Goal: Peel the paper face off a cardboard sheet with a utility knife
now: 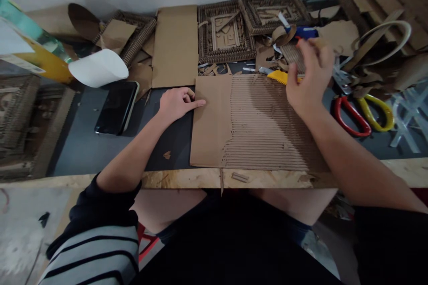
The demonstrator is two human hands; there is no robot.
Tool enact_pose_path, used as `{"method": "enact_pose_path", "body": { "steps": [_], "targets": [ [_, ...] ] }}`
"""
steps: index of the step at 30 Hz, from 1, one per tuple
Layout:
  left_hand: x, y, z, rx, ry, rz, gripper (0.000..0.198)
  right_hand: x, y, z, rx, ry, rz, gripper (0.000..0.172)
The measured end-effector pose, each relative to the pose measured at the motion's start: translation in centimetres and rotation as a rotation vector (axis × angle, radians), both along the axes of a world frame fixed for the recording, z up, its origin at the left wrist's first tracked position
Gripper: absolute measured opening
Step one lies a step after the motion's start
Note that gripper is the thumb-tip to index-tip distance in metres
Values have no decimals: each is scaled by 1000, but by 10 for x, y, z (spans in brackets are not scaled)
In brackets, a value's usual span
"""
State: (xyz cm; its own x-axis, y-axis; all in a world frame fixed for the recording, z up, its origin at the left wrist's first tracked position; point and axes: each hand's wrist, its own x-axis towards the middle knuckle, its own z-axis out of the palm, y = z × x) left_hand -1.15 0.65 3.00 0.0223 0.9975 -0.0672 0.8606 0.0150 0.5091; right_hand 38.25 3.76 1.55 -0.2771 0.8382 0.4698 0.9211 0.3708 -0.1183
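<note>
A sheet of cardboard lies in front of me, its right part peeled to bare corrugated ridges. My left hand rests at its left edge, the outstretched thumb on the smooth strip and the other fingers loosely bent, not gripping it. Over the sheet's far right corner is my right hand, thumb and fingers apart with nothing visibly held. Just left of that thumb lies a yellow utility knife, blade end pointing left. Behind the right hand are a small corrugated piece and a blue tool, partly hidden.
Scissors with red and yellow handles lie at the right beside clear sticks. Cardboard frames and a plain cardboard panel stand behind. Left are a phone, a white roll and a bottle.
</note>
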Motion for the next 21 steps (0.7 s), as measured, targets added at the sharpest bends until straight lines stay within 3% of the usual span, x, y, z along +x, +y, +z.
{"method": "enact_pose_path", "body": {
  "steps": [3,6,9,17,21],
  "targets": [
    [0,0,-1,3,0,-6,42,-5,-7,18,-41,20,-162,36],
    [0,0,-1,9,4,5,44,-5,-7,23,-210,-45,-157,39],
    [1,-1,1,9,-1,17,44,-2,-4,21,-279,-80,-127,36],
    [10,-11,-5,51,-258,112,29,2,-4,19,-147,-45,62,42],
    [16,-13,-5,151,-164,170,27,5,1,14,-146,0,35,39]
  ]
}}
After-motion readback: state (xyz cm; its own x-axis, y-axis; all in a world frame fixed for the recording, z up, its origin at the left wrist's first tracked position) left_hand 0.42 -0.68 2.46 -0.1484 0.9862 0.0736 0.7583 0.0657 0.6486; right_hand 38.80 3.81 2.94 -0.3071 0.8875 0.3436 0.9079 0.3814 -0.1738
